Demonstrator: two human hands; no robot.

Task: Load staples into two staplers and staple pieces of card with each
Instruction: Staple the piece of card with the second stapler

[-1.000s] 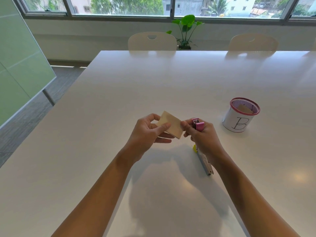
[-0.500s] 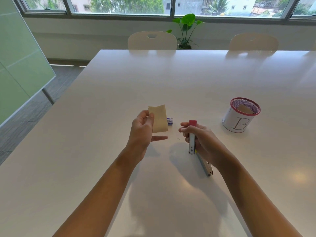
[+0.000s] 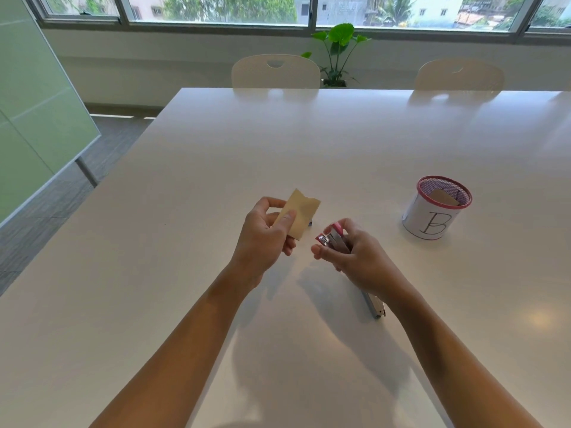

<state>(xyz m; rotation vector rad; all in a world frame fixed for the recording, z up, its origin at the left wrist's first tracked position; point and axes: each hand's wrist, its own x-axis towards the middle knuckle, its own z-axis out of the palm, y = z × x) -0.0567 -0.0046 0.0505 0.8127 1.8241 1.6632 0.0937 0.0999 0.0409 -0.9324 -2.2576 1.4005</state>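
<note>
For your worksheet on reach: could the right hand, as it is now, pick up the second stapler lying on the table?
Probably not yet. The right hand is shut on the pink stapler, and the second stapler lies under its wrist, mostly hidden. It would have to empty first.

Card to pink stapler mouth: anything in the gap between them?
Nothing visible. The card, pinched in the left hand, hangs just left of the pink stapler gripped in the right hand, with only bare table showing in the gap. The stapler's open end faces the card.
</note>
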